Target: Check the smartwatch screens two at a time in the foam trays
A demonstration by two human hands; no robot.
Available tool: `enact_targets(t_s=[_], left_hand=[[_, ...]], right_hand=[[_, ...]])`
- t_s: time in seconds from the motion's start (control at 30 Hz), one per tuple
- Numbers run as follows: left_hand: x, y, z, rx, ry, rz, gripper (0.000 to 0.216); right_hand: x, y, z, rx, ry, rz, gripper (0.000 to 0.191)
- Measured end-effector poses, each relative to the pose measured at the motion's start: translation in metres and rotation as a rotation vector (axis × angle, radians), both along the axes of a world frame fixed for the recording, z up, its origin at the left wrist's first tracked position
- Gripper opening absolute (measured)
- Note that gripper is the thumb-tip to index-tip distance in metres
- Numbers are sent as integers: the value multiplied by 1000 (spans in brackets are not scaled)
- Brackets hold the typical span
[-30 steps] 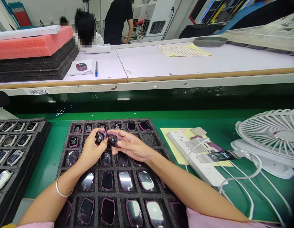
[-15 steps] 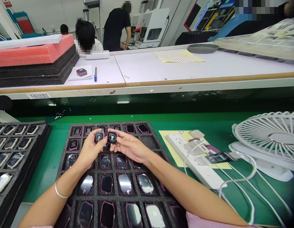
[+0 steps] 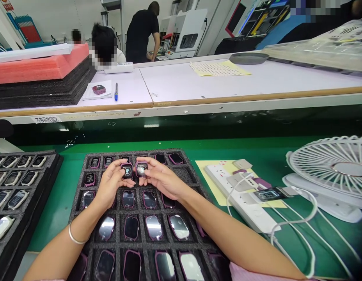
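Two purple-framed smartwatches without straps are held side by side above a dark foam tray (image 3: 118, 242). My left hand (image 3: 110, 181) is closed on the left smartwatch (image 3: 127, 171), whose screen is lit with a watch face. In my right hand (image 3: 160, 177) is the right smartwatch (image 3: 141, 168), gripped by its edges with the thumb at the screen, which catches a glare. Below my hands, the tray's compartments hold several more purple watches, such as a dark-screened watch (image 3: 131, 227); some in the far row have lit text. My forearms hide part of the tray.
A second foam tray (image 3: 42, 183) with light-framed watches is at the left. On the right are a white power strip (image 3: 242, 203) with cables and a white fan (image 3: 333, 171). A raised shelf (image 3: 181, 86) carries foam sheets (image 3: 40, 66), a pen (image 3: 116, 92) and a watch (image 3: 99, 89). People work beyond.
The left watch has turned to face me more and moved slightly right. The right watch has shifted a little right and tilted, so its screen now shows glare.
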State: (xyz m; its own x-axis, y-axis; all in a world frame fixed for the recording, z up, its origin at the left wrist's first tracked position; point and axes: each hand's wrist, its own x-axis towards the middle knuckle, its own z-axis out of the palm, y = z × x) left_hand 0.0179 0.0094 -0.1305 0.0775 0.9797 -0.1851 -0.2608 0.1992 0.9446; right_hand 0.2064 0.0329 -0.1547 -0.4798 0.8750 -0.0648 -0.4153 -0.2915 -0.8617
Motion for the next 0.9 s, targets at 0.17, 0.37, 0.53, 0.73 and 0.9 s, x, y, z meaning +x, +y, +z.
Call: enact_targets(t_s=[0.17, 0.37, 0.53, 0.73, 0.9], left_hand=[[0, 0, 0, 0, 25, -14, 41], [0, 0, -1, 2, 39, -28, 38], [1, -1, -1, 7, 43, -32, 37], [1, -1, -1, 4, 42, -43, 37], [1, -1, -2, 15, 59, -45, 38]], right_hand=[[-1, 0, 1, 63, -44, -5, 37], [-1, 0, 0, 106, -74, -14, 36], [-1, 0, -1, 111, -88, -22, 34], [-2, 1, 0, 118, -104, -23, 34], [-1, 0, 1, 127, -95, -30, 35]])
